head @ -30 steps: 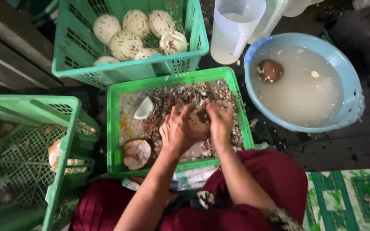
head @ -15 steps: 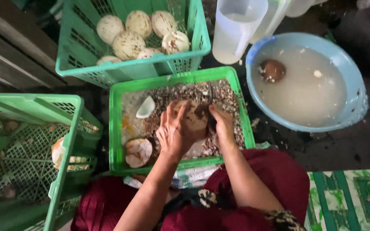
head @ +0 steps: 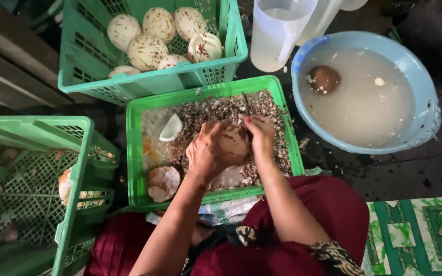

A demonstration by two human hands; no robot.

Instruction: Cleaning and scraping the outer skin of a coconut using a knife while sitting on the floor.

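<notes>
My left hand (head: 208,151) cups a round brownish coconut (head: 234,143) over a shallow green tray (head: 135,148). My right hand (head: 259,134) grips a thin dark blade (head: 246,104) whose tip points away from me, and rests against the coconut's right side. Brown shavings (head: 216,110) cover most of the tray floor. A white curved coconut piece (head: 171,128) lies at the tray's left, and a cracked pale shell (head: 163,183) sits in its near left corner.
A green crate (head: 221,66) behind the tray holds several peeled pale coconuts (head: 147,50). A blue basin (head: 420,76) of cloudy water with a brown coconut (head: 324,78) stands at the right. A clear plastic jug (head: 277,30) is behind it. Another green crate (head: 80,168) stands left.
Both hands have stayed over the tray, working on the coconut; the right hand has shifted slightly up along its right side. The view has drifted a little.
</notes>
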